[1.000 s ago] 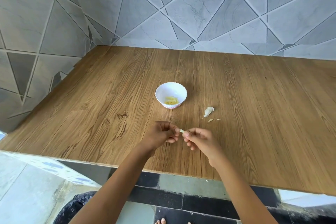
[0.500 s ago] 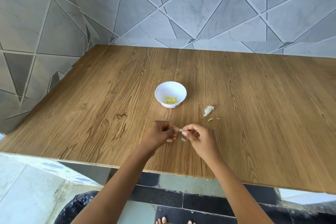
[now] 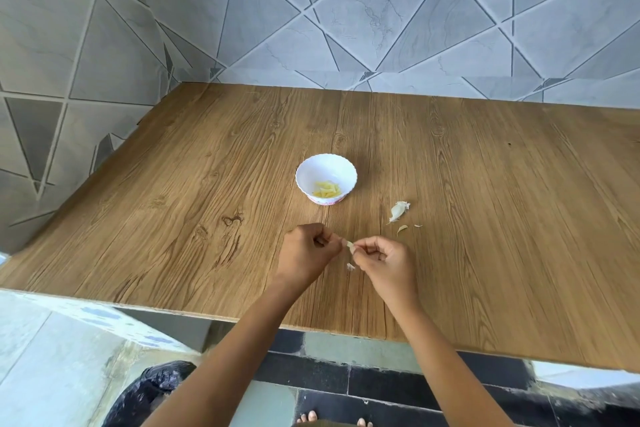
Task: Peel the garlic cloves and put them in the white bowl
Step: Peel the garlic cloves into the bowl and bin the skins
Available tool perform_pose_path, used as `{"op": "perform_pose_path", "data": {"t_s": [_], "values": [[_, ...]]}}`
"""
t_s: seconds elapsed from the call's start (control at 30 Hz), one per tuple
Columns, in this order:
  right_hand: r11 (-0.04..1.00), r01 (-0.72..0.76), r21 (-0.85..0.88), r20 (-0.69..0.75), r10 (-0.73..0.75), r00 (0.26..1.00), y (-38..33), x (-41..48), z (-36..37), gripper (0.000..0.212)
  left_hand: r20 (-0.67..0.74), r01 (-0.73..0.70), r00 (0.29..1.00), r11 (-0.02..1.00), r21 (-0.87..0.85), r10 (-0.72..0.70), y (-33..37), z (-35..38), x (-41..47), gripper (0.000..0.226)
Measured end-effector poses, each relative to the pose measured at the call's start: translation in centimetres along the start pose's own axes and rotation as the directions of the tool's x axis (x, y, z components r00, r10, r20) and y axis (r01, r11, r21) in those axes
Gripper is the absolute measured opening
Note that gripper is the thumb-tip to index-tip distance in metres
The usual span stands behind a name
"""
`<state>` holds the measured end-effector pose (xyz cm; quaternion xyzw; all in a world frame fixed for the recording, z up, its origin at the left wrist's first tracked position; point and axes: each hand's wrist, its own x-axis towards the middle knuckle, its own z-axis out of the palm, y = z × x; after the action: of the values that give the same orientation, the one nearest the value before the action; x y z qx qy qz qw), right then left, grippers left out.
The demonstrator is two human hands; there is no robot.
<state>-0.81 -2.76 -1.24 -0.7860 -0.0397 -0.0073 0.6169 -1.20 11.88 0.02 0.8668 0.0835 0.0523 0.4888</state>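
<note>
Just nearer than the small white scalloped bowl [image 3: 325, 168] holding yellowish peeled cloves [image 3: 326, 190], left hand [image 3: 304, 253] and right hand [image 3: 384, 262] both pinch one small pale garlic clove [image 3: 350, 246] between them, above the brown wood-grain table [image 3: 173, 218].

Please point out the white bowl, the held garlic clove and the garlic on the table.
white bowl [image 3: 325, 168]: head view, bare inner wall.
held garlic clove [image 3: 350, 246]: head view, its exposed pale part.
garlic on the table [image 3: 398, 211]: head view, its middle.
</note>
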Motion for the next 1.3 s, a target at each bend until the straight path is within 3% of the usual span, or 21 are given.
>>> {"op": "perform_pose_path", "data": {"t_s": [0.13,0.27,0.4,0.5,0.57,0.67,0.97,1.1,1.3], "values": [[0.994,-0.035,0.106,-0.054,0.041,0.998,0.3,-0.1,0.4,0.019,-0.022,-0.075,0.997,0.997,-0.006,0.075,0.3,0.1,0.0,0.018],[0.986,-0.081,0.149,-0.024,0.086,0.996,0.6,0.1,0.1,0.016,0.092,0.069,0.994,0.979,-0.192,-0.052,-0.1,-0.3,0.5,0.015],[0.972,-0.119,0.204,-0.017,0.125,0.992,1.0,0.2,-0.5,0.011,0.047,-0.011,0.999,0.991,0.131,0.005,-1.3,-0.7,0.8,0.022],[0.966,-0.138,0.221,-0.005,0.143,0.990,1.1,0.3,-0.5,0.008,0.047,-0.079,0.996,0.979,0.190,0.072,-0.8,-0.8,0.5,0.020],[0.962,-0.143,0.232,-0.006,0.149,0.989,1.1,0.4,-0.5,0.008,0.049,-0.065,0.997,0.996,0.060,0.062,-0.2,-0.9,0.5,0.010],[0.973,-0.113,0.203,-0.016,0.119,0.993,1.3,0.4,-0.4,0.011,0.169,0.058,0.985,0.984,-0.170,-0.029,0.6,-1.0,0.3,0.007],[0.987,0.142,-0.070,-0.010,-0.143,0.990,0.9,0.2,-0.6,0.019,0.281,0.147,0.958,0.941,-0.304,-0.059,0.9,-0.8,0.0,0.007],[0.990,0.132,-0.042,-0.011,-0.133,0.991,1.0,0.2,-0.4,0.016,0.244,0.190,0.964,0.917,-0.350,-0.106,0.9,-1.0,0.0,0.004],[0.944,0.275,-0.181,-0.021,-0.284,0.959,1.6,0.1,-0.2,0.014,0.235,0.214,0.963,0.912,-0.350,-0.135,1.0,-0.9,-0.2,0.002]]}}
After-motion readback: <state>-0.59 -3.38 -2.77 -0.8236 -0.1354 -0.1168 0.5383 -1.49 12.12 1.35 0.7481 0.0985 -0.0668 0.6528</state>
